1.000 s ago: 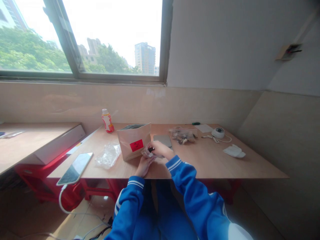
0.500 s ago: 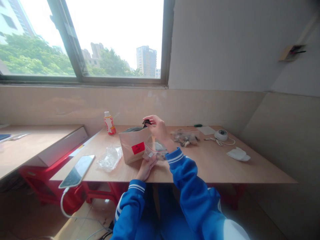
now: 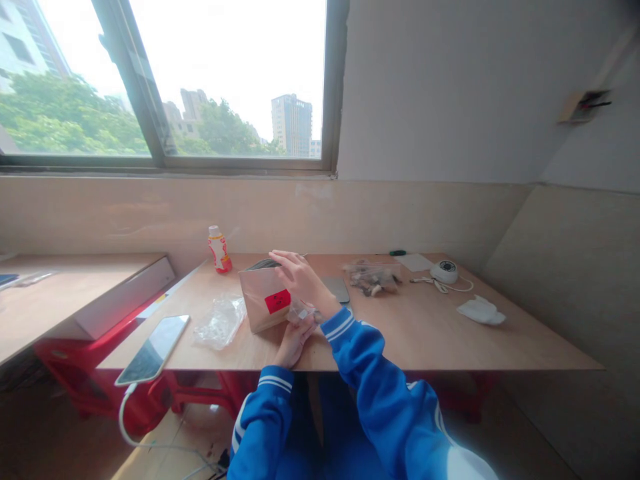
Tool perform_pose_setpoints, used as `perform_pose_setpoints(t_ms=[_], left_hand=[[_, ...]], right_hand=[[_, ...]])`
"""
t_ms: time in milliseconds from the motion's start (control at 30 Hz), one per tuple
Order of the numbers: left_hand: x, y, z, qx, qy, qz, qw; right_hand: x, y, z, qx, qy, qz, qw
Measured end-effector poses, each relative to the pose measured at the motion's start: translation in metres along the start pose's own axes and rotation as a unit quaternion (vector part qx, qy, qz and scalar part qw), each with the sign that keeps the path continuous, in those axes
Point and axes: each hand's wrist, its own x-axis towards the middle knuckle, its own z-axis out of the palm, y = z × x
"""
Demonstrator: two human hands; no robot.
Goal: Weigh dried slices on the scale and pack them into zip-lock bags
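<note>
My left hand (image 3: 296, 340) rests at the table's front, closed on a clear plastic bag (image 3: 301, 311) whose contents I cannot make out. Just behind it stands a tan box (image 3: 260, 317) with a red label (image 3: 277, 301), its top open and dark inside. Over the box's right rim is my right hand (image 3: 300, 279), fingers stretched out; no object shows in it. Part of the box's opening is hidden behind that hand.
A crumpled clear bag (image 3: 220, 323) and a charging phone (image 3: 154, 350) lie to the left, near a drink bottle (image 3: 220, 252). Toward the right are a filled zip bag (image 3: 373, 277), a grey flat object (image 3: 339, 290), a dome camera (image 3: 444, 271) and a white tissue (image 3: 481, 311).
The black item that my right hand held above the box is no longer visible. That hand has moved left and lower over the rim, its fingers straightened. My left hand keeps its bag.
</note>
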Motion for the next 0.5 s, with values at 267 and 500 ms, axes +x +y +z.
perform_pose_setpoints(t_ms=[267, 500], left_hand=[[-0.001, 0.001, 0.004, -0.008, 0.023, 0.01, 1.0], [0.0, -0.001, 0.002, 0.006, 0.032, 0.049, 0.998]], right_hand=[[-0.043, 0.027, -0.043, 0.041, -0.192, 0.225, 0.954], [-0.088, 0.048, -0.039, -0.059, -0.24, 0.258, 0.934]])
